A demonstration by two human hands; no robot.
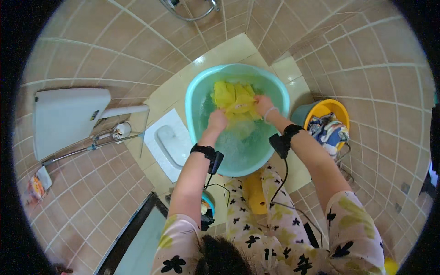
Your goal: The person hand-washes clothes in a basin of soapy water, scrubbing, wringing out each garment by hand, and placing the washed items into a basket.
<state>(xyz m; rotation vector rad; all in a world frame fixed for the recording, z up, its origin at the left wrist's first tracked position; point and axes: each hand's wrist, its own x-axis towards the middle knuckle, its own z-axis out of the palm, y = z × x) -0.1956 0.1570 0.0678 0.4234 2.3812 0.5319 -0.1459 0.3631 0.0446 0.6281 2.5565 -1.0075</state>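
A large light-blue tub (191, 114) of water stands in front of me. Partly in the water lies a wet yellow garment (233, 94), bunched toward the far side; its exact kind does not show. My left hand (217, 121) is closed on its near left edge. On its right edge, my right hand (264, 106) grips the cloth with bent fingers. Between the two hands the cloth is stretched, and some of it sinks below the surface. Black straps with small dark devices and cables sit on both forearms.
A white squat toilet (170, 142) is set in the floor left of the tub. To the right stands a yellow basket (344, 114) full of clothes (329, 130). A small blue bin (208, 204) is near my left arm. A white cistern (68, 120) hangs on the tiled wall.
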